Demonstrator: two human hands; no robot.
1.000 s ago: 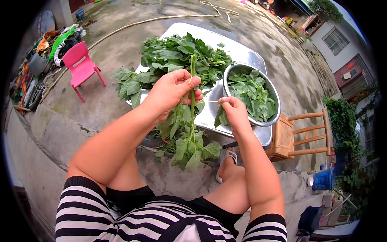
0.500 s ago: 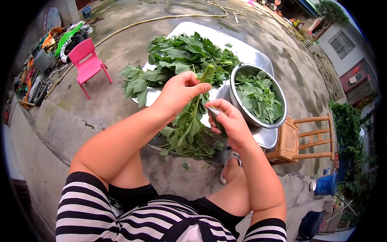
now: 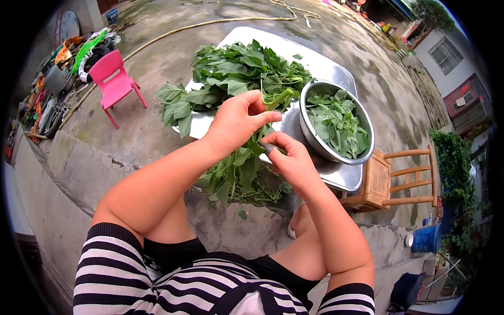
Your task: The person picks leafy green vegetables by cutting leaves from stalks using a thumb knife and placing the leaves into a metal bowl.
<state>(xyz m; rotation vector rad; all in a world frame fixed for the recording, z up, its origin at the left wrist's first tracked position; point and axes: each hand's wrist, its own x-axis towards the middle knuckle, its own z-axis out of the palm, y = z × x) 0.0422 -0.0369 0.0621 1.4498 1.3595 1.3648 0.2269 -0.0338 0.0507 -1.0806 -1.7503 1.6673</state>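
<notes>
My left hand (image 3: 239,118) is closed round a leafy green stem (image 3: 283,98), whose thick cut end points up and to the right. Leaves from that stem hang below the hand. Just right of it, my right hand (image 3: 289,157) pinches a leaf (image 3: 255,147) against the stem between thumb and forefinger. A grey, metal-looking cap (image 3: 267,148) covers the right thumb's tip. Behind my hands, a heap of leafy greens (image 3: 236,68) lies on the shiny metal table (image 3: 328,68). To the right, a steel basin (image 3: 370,126) holds picked leaves (image 3: 338,123).
Stripped stems (image 3: 262,194) lie on the ground below the table's near edge. A wooden chair (image 3: 375,184) stands to the right, a pink plastic chair (image 3: 113,84) to the left. Farther off are a hose (image 3: 210,22), a blue bucket (image 3: 425,239) and piled odds and ends (image 3: 58,79).
My right hand has moved left and slightly down to the stem; the dark leaf that hung under its fingers no longer shows. The stem's top has tipped to the right in my left hand.
</notes>
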